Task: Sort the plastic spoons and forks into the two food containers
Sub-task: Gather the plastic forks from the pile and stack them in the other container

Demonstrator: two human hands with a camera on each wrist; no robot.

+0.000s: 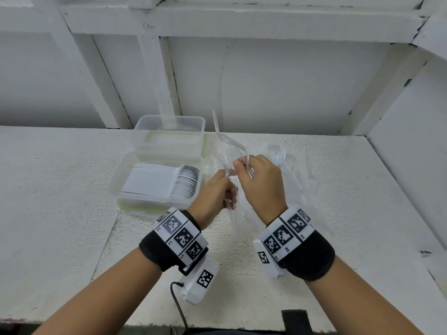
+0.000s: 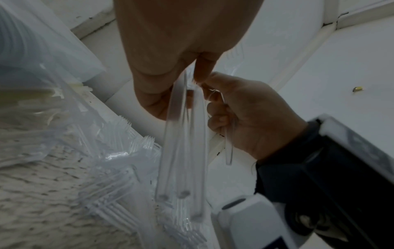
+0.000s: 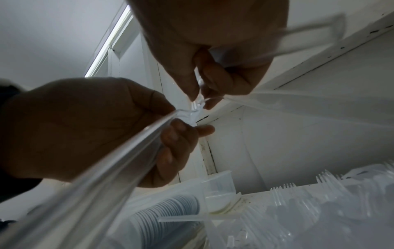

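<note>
We find no readable words, brand names or numbers anywhere. The only signs are black-and-white square coded markers: a row of them on the white band around the left wrist (image 1: 180, 235), at about 7 o'clock in the head view, one more on the white camera block hanging under that wrist (image 1: 205, 278), and another row on the white band around the right wrist (image 1: 286, 232), at about 5 o'clock. Tiny characters sit beside some markers, too small for us to read.
</note>
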